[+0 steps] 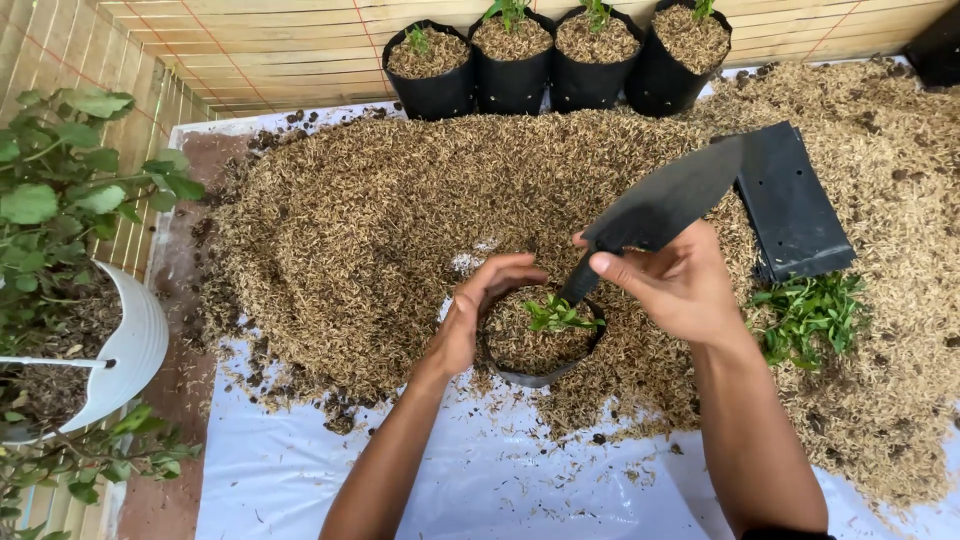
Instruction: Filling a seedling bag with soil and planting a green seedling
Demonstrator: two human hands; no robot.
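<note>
My left hand (470, 320) cups the near-left rim of the small black grow bag (538, 345) on the white sheet (480, 480), grip curled on it, probably to steady it; the bag is husk-filled with one green seedling (556, 315) upright at centre. My right hand (680, 285) pinches an empty flat black bag (665, 205), held clear above it. Beyond: husk pile (400, 220), spare bag stack (795, 200), loose seedlings (812, 312), four filled bags (555, 55) along the far edge.

Bright even daylight, soft shadows, sharp focus, perhaps slight edge distortion
</note>
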